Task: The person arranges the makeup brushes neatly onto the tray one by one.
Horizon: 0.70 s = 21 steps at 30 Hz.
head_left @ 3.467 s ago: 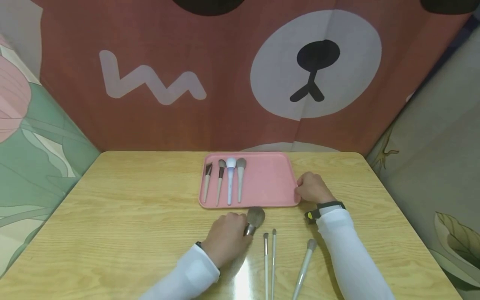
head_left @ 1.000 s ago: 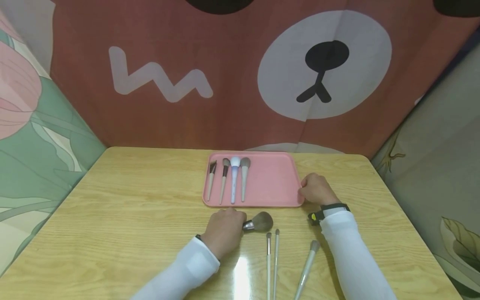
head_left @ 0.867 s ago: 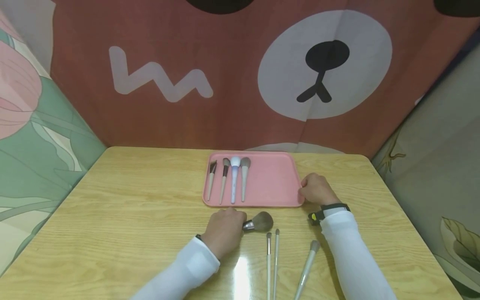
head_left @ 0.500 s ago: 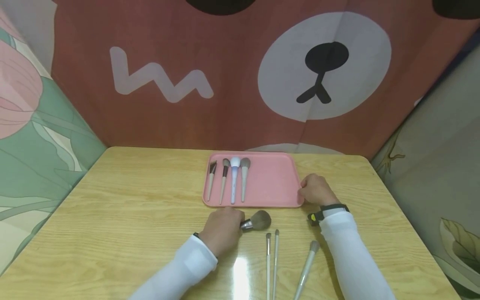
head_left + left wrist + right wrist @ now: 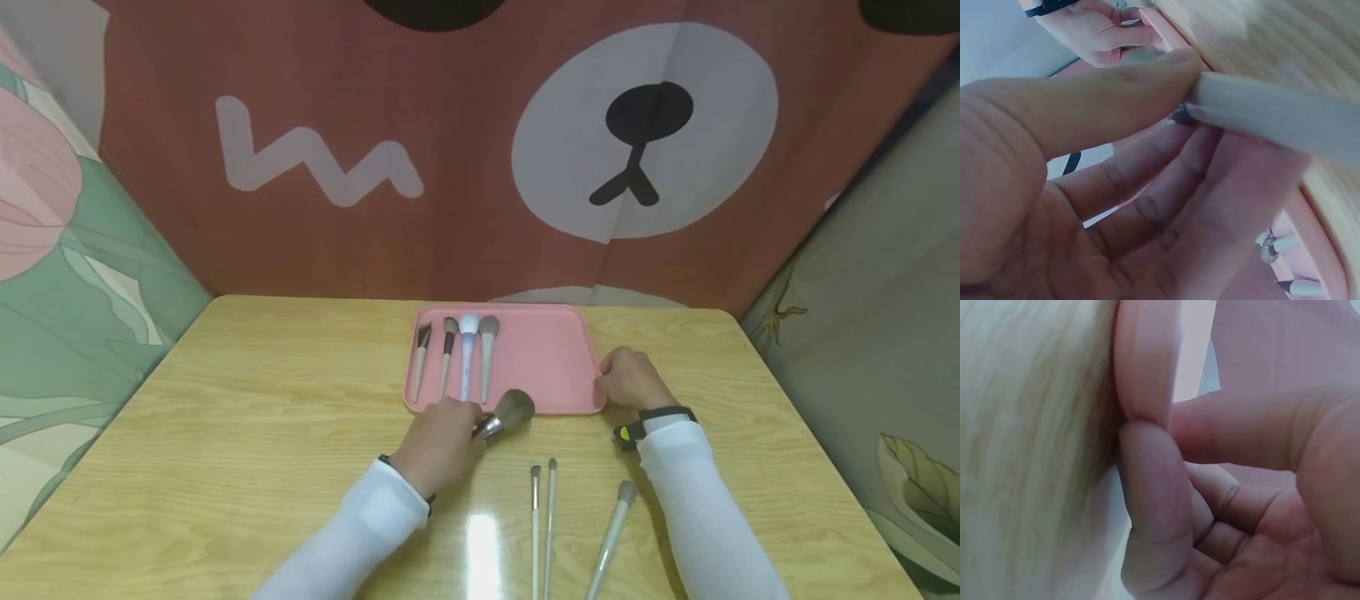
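Left fingers (image 5: pixel 1222 212) pinch a fluffy brush (image 5: pixel 512 410) (right fingers (image 5: pixel 1154 481), the pink tray (image 5: pixel 547 358)).

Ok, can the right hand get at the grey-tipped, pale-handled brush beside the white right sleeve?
Probably yes, if the right hand lets go of the pink rectangular tray; nothing lies over that brush.
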{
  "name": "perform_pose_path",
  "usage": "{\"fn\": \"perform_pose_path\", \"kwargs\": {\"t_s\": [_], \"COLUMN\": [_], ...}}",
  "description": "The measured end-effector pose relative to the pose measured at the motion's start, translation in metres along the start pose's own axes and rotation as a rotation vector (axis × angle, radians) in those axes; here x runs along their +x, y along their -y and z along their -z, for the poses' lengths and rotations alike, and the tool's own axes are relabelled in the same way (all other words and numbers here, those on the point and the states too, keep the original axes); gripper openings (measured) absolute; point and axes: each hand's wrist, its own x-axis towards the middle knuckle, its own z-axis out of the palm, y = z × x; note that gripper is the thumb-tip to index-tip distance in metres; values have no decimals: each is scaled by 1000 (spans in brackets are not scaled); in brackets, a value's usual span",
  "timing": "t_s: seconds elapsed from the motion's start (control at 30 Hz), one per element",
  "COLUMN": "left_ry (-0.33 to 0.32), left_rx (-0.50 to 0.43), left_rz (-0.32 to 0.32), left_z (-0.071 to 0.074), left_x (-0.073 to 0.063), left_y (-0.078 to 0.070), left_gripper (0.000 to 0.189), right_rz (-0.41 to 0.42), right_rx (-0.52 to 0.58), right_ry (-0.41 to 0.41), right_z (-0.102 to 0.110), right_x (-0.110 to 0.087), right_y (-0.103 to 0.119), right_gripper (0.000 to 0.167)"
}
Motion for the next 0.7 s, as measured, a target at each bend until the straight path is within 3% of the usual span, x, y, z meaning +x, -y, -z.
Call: {"fn": "perform_pose_path", "kwargs": {"t_s": [0.23, 0.4, 0.7], "left_ry": [-2, -21, -24], "left_rx": [-83, -92, -102], "left_rz": [5, -13, 62], "left_z": [-3, -6, -4], "left_x": [10, 23, 49], "left_y": [-3, -5, -23], "left_gripper": [22, 29, 29], "right_rz": [23, 29, 45], "right_rx": [-12, -17, -35], "right_ry": [-13, -17, -22], "right_z": [-1, 0, 0], "right_x": [0, 1, 2], "right_y": [0, -1, -3], "right_gripper": [6, 4, 6]}}
